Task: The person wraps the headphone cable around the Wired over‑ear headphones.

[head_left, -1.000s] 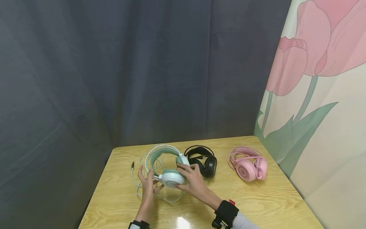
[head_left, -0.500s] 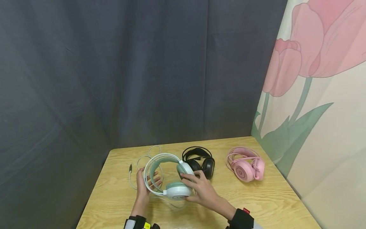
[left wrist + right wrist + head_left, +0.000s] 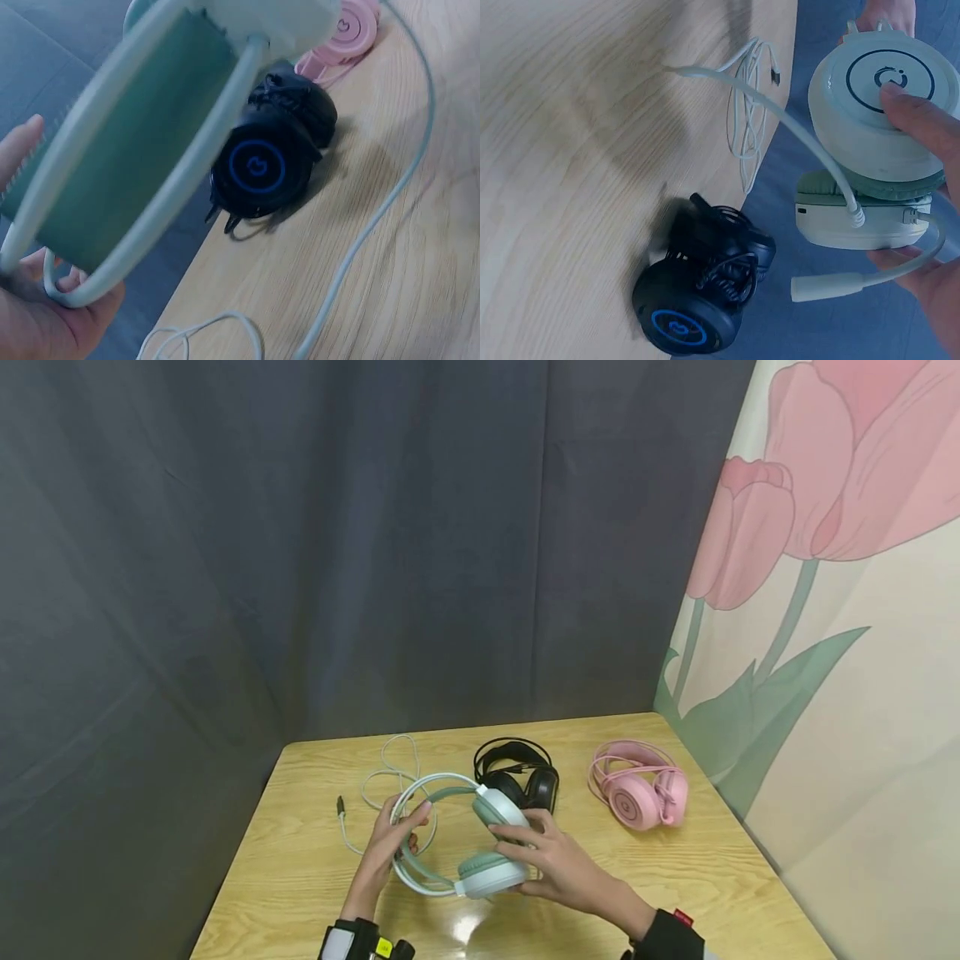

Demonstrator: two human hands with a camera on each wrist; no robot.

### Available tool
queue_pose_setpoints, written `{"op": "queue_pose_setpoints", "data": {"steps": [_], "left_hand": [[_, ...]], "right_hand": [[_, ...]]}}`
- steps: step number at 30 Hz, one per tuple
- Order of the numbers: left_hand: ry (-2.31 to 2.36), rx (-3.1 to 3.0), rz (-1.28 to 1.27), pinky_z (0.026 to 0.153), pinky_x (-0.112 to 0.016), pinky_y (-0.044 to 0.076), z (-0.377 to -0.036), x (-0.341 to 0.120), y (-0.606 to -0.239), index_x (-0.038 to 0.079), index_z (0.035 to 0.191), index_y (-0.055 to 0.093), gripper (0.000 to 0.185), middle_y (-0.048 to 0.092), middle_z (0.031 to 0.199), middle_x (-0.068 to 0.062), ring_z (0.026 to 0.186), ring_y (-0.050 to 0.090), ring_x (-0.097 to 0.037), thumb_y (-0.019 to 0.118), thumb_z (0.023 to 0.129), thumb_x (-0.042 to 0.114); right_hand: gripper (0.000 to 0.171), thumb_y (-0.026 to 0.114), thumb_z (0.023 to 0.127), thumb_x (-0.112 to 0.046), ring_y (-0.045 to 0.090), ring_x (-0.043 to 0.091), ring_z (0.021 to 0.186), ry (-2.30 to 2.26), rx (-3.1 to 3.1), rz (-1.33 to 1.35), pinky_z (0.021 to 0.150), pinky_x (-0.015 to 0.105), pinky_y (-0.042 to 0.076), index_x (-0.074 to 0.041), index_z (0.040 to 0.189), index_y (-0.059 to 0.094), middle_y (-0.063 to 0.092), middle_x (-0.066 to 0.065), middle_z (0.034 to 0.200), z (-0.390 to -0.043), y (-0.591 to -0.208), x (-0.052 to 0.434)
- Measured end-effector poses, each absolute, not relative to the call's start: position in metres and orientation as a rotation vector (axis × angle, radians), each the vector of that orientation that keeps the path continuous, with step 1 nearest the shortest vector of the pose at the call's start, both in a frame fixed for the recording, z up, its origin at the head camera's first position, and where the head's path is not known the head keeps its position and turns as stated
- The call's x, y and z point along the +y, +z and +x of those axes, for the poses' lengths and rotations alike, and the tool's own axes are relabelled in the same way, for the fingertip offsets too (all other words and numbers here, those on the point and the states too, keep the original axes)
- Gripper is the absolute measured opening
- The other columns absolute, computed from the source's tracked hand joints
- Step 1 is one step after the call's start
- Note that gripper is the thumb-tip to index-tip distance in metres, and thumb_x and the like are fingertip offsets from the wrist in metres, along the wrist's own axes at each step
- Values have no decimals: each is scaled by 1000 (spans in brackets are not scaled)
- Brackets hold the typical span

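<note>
A white and mint-green headset is held above the table, its headband to the left and its ear cups to the right. My left hand grips the headband at its crown, thumb over the top. With my right hand I hold the two ear cups; in the right wrist view the thumb lies on the round logo of one white cup. A short microphone boom sticks out from the other cup. The headset's pale cable runs down to loose loops on the table, ending in a dark plug.
Black headphones lie on the wooden table just behind the held headset. Farther right rest pink headphones with their cord wrapped round them. A dark curtain hangs behind the table, and a tulip-patterned wall covering borders the right side.
The headset has come nearer to me and slightly right, turning as it moved. My left hand's fingers, spread half a second ago, now grip the headband; my right hand keeps hold of the cups.
</note>
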State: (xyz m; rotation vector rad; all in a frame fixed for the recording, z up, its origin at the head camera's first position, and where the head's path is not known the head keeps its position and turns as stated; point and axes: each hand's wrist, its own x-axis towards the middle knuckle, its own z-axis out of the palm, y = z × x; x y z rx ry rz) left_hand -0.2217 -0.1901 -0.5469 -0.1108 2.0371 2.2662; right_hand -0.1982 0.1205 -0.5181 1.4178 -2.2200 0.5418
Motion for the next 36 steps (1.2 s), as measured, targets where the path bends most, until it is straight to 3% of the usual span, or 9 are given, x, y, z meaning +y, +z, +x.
{"op": "queue_pose_setpoints", "data": {"steps": [2,6,10,13,19,24,28,32,36], "left_hand": [[2244,2081,-131,56,-27,47,-221,-187,-548,10,148,33,74,54,76,-3,56,45,-13,74,89,26],[2201,2149,-193,52,-24,42,-222,-182,-550,7,145,38,70,42,73,0,54,41,-11,76,87,22],[2236,2213,-266,47,-18,37,-223,-178,-554,-1,131,50,48,45,73,1,50,38,-6,70,88,5],[2361,2115,-320,44,-16,34,-223,-178,-556,-3,129,54,42,43,70,3,47,34,-3,60,87,-7],[2578,1798,-386,43,-14,28,-221,-184,-550,1,125,58,37,37,75,4,46,28,0,54,90,-10],[2699,1660,-410,42,-14,27,-221,-189,-544,-1,126,53,37,35,71,4,44,27,0,51,91,-13],[2769,1622,-424,41,-14,26,-220,-193,-543,-1,124,52,36,36,71,4,44,26,0,49,90,-14],[2780,1631,-433,41,-14,27,-219,-196,-543,3,121,55,34,40,73,3,45,26,-1,49,91,-13],[2765,1650,-453,42,-14,28,-218,-198,-545,6,121,56,33,42,75,3,45,26,0,49,93,-11]], "right_hand": [[70,92,64,-26,45,37,120,522,-2201,1429,80,50,56,-20,127,64,53,0,142,-200,-518,123],[66,92,64,-24,45,38,122,489,-2188,1433,83,51,55,-20,124,67,53,-1,142,-202,-519,125],[62,92,65,-24,44,39,124,489,-2190,1443,83,50,55,-18,122,69,53,-1,143,-201,-519,123],[64,91,67,-25,42,39,126,487,-2212,1441,82,49,56,-21,126,67,49,-1,146,-200,-519,121],[76,88,72,-28,40,41,128,479,-2225,1381,86,52,53,-27,141,55,37,7,153,-202,-522,117],[79,87,75,-26,37,45,130,590,-2187,1246,92,56,49,-16,144,50,28,23,153,-207,-528,120],[73,77,85,-38,37,43,131,659,-2196,1080,91,54,48,-4,140,43,25,30,148,-207,-538,126],[69,63,92,-52,43,39,123,676,-2226,949,89,52,48,3,126,41,31,28,138,-203,-553,132],[65,57,94,-55,48,31,107,706,-2243,844,81,45,50,5,115,41,37,23,123,-203,-565,136]]}}
